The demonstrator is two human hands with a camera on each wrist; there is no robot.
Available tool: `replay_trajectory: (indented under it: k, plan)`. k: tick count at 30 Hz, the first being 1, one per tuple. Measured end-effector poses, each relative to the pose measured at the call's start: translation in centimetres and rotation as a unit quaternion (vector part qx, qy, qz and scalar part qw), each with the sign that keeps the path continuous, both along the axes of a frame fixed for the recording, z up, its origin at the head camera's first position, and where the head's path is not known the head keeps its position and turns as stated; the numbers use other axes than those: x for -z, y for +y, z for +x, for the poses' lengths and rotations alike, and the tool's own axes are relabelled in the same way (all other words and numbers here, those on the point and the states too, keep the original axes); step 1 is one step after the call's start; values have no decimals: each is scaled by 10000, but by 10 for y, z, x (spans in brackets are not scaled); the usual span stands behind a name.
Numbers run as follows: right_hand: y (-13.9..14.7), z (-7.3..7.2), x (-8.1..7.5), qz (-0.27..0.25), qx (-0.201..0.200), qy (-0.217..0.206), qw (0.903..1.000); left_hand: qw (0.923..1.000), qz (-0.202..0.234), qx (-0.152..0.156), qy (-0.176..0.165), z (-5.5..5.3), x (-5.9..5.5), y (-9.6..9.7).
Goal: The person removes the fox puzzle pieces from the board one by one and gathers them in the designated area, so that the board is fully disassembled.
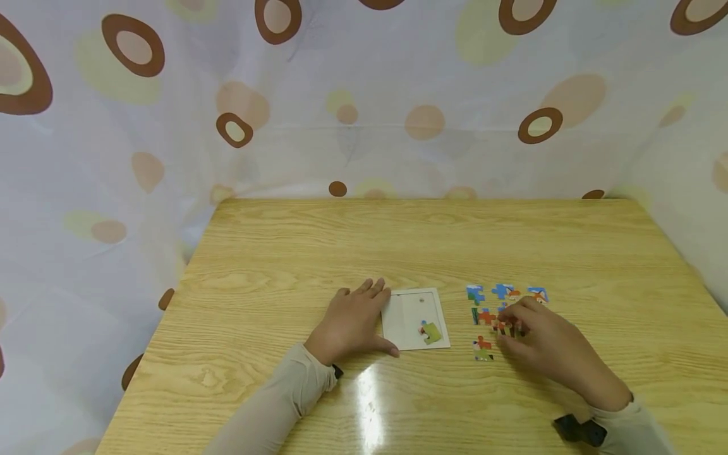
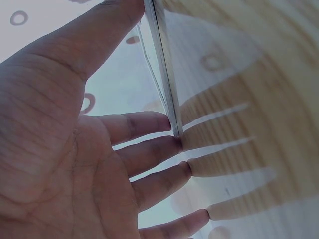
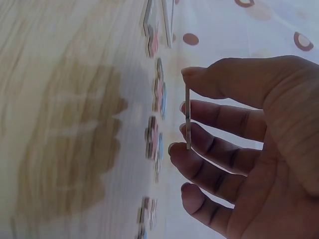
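Note:
My left hand point(image 1: 352, 322) rests at the left side of a white square puzzle tray point(image 1: 404, 316), its fingers and thumb spread along the frame. In the left wrist view the thumb and fingertips meet the tray's edge point(image 2: 167, 74). Inside the tray's lower right corner lies a green puzzle piece point(image 1: 432, 333). To the right, my right hand point(image 1: 554, 347) pinches a thin puzzle piece point(image 3: 188, 119) between thumb and fingertips; it appears edge-on in the right wrist view, above the table. The hand partly covers the loose pieces under it.
Several loose puzzle pieces lie right of the tray in rough rows, among them a blue one point(image 1: 475, 294), a red one point(image 1: 485, 317) and a red-green one point(image 1: 483, 349). The glossy wooden table point(image 1: 296, 253) ends at a patterned curtain point(image 1: 387, 151).

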State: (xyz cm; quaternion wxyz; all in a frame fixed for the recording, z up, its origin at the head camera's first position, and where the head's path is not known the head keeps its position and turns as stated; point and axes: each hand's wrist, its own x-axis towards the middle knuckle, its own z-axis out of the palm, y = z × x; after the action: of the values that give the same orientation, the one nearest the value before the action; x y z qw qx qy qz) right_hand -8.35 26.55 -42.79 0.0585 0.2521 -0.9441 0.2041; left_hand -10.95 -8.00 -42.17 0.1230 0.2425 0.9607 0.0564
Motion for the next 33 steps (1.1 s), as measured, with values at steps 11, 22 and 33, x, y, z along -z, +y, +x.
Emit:
replay_trajectory:
  k: [11, 22, 33]
  plan:
    - [19, 6, 7, 159, -138, 93, 9997, 10000, -20, 19, 31, 0, 3, 1]
    - [17, 12, 13, 255, -307, 141, 9991, 10000, -6, 1, 24, -2, 0, 0]
    - [15, 14, 12, 351, -252, 75, 9990, 10000, -3, -9, 3, -1, 1, 1]
